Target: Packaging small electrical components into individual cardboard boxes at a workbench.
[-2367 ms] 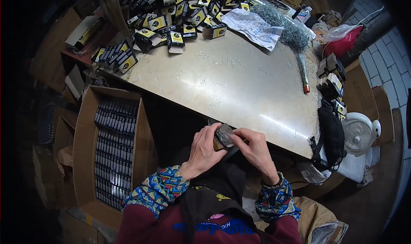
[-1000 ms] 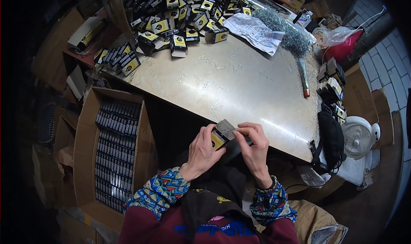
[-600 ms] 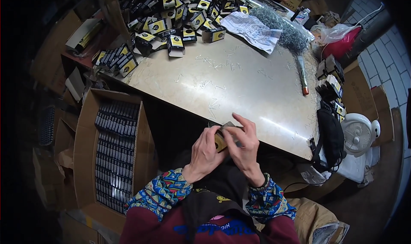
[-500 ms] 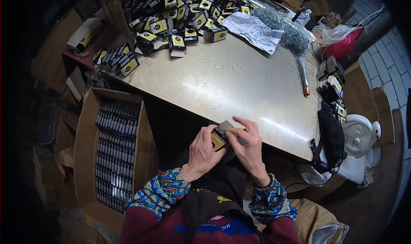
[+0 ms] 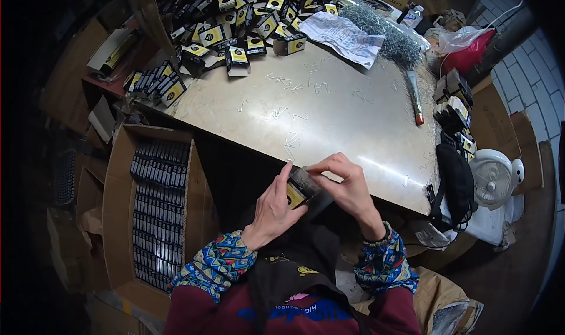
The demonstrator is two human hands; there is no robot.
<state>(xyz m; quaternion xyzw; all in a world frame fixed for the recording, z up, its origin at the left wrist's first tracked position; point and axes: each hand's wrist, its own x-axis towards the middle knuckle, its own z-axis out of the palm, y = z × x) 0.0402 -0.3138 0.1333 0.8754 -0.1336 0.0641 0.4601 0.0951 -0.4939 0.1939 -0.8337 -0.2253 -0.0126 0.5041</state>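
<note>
In the left grip (image 5: 272, 207) a small black-and-yellow box (image 5: 295, 197) is clasped near the tabletop (image 5: 359, 135); the right grip (image 5: 347, 184) is bent narrowly at the box's upper end — whether anything is pinched cannot be told. By uneven squeezing the box could be creased; by a stray knuckle, wire pieces (image 5: 289, 142) could be swept off.

**Small black-and-yellow cardboard box (image 5: 295, 196) in hand beside pale, smooth-topped table (image 5: 347, 126)**

Left hand (image 5: 272, 210) grips box by its side, grey end toward table. Right hand (image 5: 348, 185): thumb and forefinger at that end; too small to tell what they pinch. On table: thin bent silvery wires (image 5: 289, 142), scattered; crumpled white paper (image 5: 347, 38) beside mound of tangled silvery wire (image 5: 382, 26). Left: brown cardboard carton (image 5: 203, 202), rows of narrow black packets (image 5: 158, 201) inside. Right: round white fan (image 5: 493, 179).
</note>
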